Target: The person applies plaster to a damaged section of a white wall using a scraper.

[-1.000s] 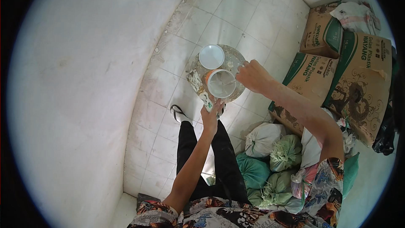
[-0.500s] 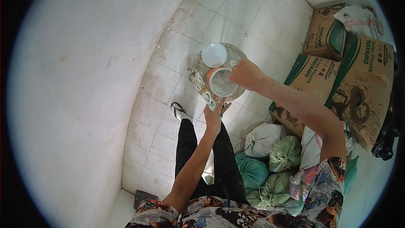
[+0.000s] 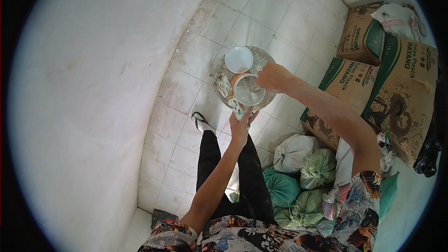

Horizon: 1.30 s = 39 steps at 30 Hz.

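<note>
The right hand [image 3: 274, 77] grips the orange-rimmed cup [image 3: 247, 90] over the clear jar [image 3: 224, 81]; the left hand [image 3: 241, 123], apparently curled, supports the jar from below.

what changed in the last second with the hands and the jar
Little changed. The right hand and the orange-rimmed cup it holds edged slightly closer over the clear jar. Part of that shift may be the camera moving. The left hand still supports the jar from below, the white lid still sits on top, and the cardboard boxes and tied sacks lie as before.
</note>
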Each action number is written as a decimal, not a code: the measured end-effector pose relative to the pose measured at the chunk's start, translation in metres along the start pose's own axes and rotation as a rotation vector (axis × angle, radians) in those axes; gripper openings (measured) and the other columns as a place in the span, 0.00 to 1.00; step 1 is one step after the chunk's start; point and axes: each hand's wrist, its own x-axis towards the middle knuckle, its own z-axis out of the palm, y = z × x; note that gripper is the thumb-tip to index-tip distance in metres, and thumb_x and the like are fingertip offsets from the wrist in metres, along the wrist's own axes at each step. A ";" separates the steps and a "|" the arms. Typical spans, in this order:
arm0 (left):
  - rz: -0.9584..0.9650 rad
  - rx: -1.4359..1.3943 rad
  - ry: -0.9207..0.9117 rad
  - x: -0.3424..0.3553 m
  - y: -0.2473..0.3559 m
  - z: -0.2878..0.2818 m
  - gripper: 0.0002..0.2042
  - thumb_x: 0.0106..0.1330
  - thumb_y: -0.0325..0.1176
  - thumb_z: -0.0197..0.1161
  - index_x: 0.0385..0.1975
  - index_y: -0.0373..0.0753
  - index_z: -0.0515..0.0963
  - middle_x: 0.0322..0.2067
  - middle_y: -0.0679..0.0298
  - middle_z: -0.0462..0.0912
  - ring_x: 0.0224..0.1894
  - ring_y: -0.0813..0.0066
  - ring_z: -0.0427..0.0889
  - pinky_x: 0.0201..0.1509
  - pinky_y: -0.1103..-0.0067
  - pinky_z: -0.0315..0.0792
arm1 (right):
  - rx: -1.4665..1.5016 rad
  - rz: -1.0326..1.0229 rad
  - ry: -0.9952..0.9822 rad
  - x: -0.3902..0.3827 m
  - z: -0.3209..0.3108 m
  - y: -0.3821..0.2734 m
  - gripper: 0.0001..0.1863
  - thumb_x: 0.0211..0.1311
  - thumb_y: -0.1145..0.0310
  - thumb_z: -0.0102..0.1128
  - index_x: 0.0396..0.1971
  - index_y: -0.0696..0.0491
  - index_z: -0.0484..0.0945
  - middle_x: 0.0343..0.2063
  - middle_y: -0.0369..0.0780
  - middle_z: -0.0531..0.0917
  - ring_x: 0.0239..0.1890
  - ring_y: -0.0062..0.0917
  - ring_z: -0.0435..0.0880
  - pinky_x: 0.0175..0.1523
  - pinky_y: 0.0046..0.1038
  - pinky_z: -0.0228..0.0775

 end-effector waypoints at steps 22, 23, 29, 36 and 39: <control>-0.023 0.010 -0.002 -0.002 0.004 0.006 0.20 0.65 0.18 0.50 0.58 0.29 0.63 0.57 0.53 0.69 0.60 0.63 0.72 0.63 0.62 0.72 | 0.087 0.018 0.079 -0.014 0.000 0.011 0.05 0.41 0.67 0.68 0.17 0.51 0.82 0.19 0.41 0.83 0.28 0.35 0.85 0.33 0.33 0.73; -0.022 0.021 -0.006 -0.002 0.004 0.007 0.20 0.65 0.18 0.50 0.58 0.28 0.63 0.57 0.53 0.69 0.60 0.63 0.73 0.63 0.62 0.72 | 0.088 0.020 0.077 -0.014 0.000 0.013 0.05 0.41 0.67 0.68 0.17 0.51 0.82 0.19 0.41 0.83 0.28 0.35 0.85 0.33 0.33 0.73; -0.029 0.034 0.002 -0.001 0.005 0.004 0.18 0.65 0.18 0.50 0.56 0.28 0.64 0.57 0.54 0.70 0.58 0.65 0.74 0.63 0.63 0.73 | 0.210 0.050 -0.043 -0.007 0.005 0.019 0.13 0.33 0.63 0.71 0.24 0.49 0.85 0.20 0.39 0.83 0.29 0.35 0.84 0.35 0.35 0.74; 0.008 -0.022 -0.015 -0.003 0.006 0.008 0.19 0.66 0.19 0.51 0.57 0.28 0.64 0.55 0.54 0.72 0.57 0.66 0.75 0.63 0.64 0.73 | 0.427 0.088 -0.013 -0.007 0.010 0.024 0.16 0.34 0.62 0.72 0.27 0.51 0.85 0.25 0.44 0.84 0.32 0.39 0.84 0.38 0.37 0.75; -0.007 -0.027 -0.013 -0.005 0.005 0.006 0.19 0.66 0.21 0.53 0.57 0.29 0.64 0.54 0.54 0.73 0.57 0.67 0.75 0.63 0.64 0.73 | 0.581 0.202 -0.029 -0.020 0.019 0.030 0.17 0.38 0.61 0.71 0.32 0.50 0.86 0.27 0.45 0.85 0.33 0.39 0.84 0.40 0.37 0.75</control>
